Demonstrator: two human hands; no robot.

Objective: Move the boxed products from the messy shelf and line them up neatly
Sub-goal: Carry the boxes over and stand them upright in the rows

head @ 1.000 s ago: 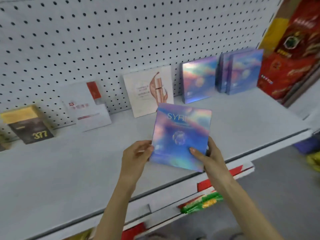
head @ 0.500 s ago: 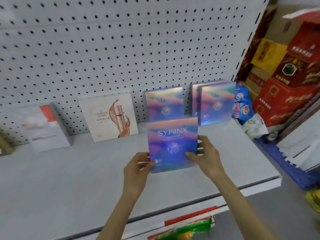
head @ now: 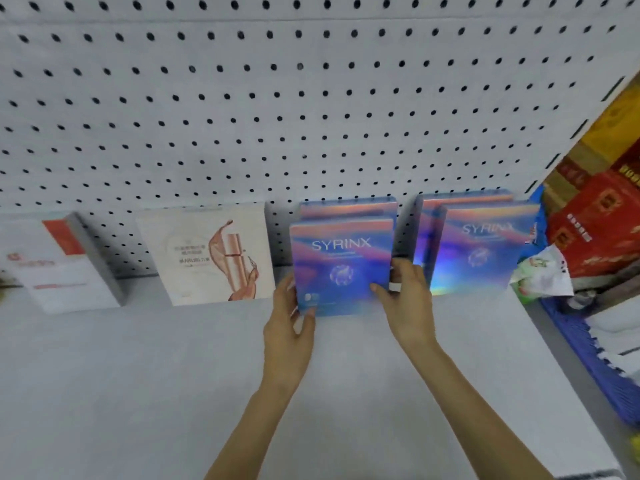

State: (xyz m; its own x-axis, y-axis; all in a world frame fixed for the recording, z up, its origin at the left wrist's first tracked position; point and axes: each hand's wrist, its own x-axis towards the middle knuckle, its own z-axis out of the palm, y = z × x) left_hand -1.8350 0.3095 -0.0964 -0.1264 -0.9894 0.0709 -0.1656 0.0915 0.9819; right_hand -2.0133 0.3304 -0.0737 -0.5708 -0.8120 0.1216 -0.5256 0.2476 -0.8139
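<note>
Both hands hold a blue iridescent SYRINX box (head: 341,268) upright on the white shelf (head: 138,375). My left hand (head: 289,323) grips its lower left edge, and my right hand (head: 405,299) grips its right edge. It stands directly in front of another SYRINX box (head: 348,207) that leans against the pegboard. Two more SYRINX boxes (head: 485,247) stand one behind the other just to the right. A cream box with a lipstick picture (head: 207,254) stands to the left, and a white box with a red patch (head: 59,268) stands farther left.
The white pegboard (head: 277,98) backs the shelf. Past the shelf's right end are red and yellow cartons (head: 599,216), a crumpled packet (head: 540,275) and a blue crate (head: 588,358). The shelf's front edge runs below my forearms.
The held SYRINX box has moved from the shelf's front back to the rear row, tilting upright, and now stands in front of another SYRINX box. Both hands moved with it.
</note>
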